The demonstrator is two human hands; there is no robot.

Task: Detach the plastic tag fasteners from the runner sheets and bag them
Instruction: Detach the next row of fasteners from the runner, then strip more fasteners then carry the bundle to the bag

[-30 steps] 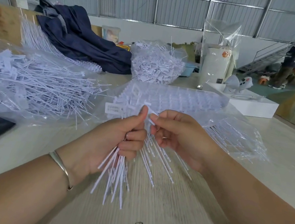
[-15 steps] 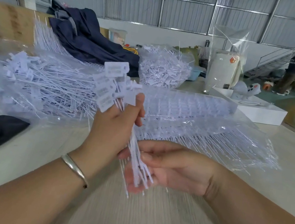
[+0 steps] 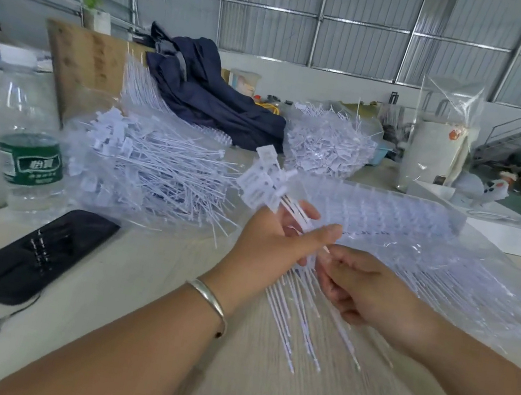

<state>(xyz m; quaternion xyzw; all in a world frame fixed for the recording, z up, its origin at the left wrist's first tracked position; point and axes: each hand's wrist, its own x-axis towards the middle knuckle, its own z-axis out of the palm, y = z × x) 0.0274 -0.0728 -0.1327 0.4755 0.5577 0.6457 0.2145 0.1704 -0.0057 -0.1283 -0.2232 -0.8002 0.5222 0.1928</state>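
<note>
My left hand [image 3: 274, 241] grips a bundle of white plastic tag fasteners [image 3: 263, 185], their flat tag heads sticking up and left and their thin tails fanning down over the table. My right hand [image 3: 362, 285] pinches the tails just right of the left hand. Behind the hands lies a clear bag of runner sheets [image 3: 386, 226]. To the left, an open clear bag [image 3: 152, 171] holds a loose pile of detached fasteners.
A water bottle [image 3: 31, 139] stands at the left, with a black phone [image 3: 37, 253] in front of it. A dark jacket [image 3: 207, 94], another heap of fasteners [image 3: 328, 143], a white box [image 3: 504, 228] and a tall clear bag [image 3: 440, 138] sit further back.
My left hand turned the bundle upright, tag heads up, then tilted it left. My right hand slid from the heads down the tails and now pinches them beside the left hand.
</note>
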